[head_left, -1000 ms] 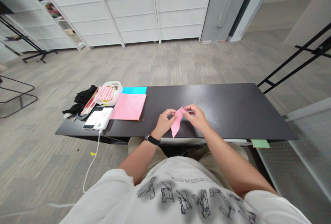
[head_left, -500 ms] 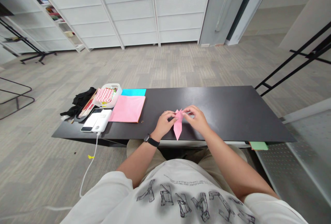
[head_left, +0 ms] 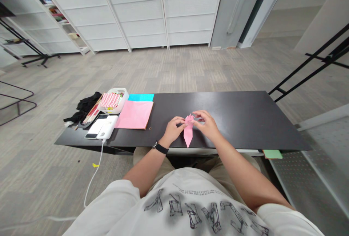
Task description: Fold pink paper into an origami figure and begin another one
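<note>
Pinching the top end of a folded pink paper [head_left: 188,133], thumb and fingers of both hands closed on it. Left hand [head_left: 172,130] on the left side of the paper, right hand [head_left: 207,124] on the right side, fingertips close together at the top. Paper already folded into a long thin shape, pointed end toward the body, lying low on the dark table [head_left: 245,116] near its front edge. Many folds done, by the look of it; top part bunched and small, so likely more little folds left there. Final shape not clear yet.

A black watch [head_left: 160,147] on the left wrist. Farther left, a flat stack of pink paper [head_left: 135,114] with a blue sheet [head_left: 141,97] behind it, untouched. Beside those, a white basket [head_left: 116,100] with a red zigzag thing inside, a white power bank [head_left: 108,127] with a cord hanging down, a phone [head_left: 94,127] and some black cloth [head_left: 87,103]. A green sheet [head_left: 272,153] poking out under the right end of the table.
</note>
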Available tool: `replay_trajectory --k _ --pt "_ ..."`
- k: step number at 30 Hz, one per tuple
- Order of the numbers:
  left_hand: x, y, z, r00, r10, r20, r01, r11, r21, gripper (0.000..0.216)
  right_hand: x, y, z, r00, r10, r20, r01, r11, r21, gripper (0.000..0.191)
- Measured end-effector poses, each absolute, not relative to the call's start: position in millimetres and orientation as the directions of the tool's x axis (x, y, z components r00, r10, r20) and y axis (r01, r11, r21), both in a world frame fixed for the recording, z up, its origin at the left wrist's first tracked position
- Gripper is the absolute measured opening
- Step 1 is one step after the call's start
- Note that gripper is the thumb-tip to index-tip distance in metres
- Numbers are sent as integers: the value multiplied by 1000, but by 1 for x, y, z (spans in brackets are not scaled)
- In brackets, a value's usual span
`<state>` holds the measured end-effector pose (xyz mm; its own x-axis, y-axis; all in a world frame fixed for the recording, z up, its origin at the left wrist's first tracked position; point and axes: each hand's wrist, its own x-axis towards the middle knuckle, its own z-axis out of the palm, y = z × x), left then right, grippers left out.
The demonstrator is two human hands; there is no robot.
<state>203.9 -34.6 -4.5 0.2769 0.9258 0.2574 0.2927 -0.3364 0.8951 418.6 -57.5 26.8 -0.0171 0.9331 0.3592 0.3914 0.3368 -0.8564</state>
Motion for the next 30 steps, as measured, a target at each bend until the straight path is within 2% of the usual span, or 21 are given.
replay_trajectory --k 2,6,12,18,30 --pt "204 -34 -5 245 936 254 272 -318 908 15 418 -59 18 -22 945 326 403 307 -862 33" --pt "203 -34 -7 199 944 263 218 -304 927 17 416 -61 1 -47 959 280 434 272 -859 20" --pt "199 -34 -3 267 927 264 237 -329 914 12 418 -59 -3 -63 947 314 470 306 -828 11" --pt "196 -33 1 258 911 322 210 -379 902 17 420 -61 -4 -103 950 295 500 306 -810 8" --pt "201 -27 4 211 940 267 128 -297 946 21 421 -64 -4 -181 940 290 521 342 -782 4"
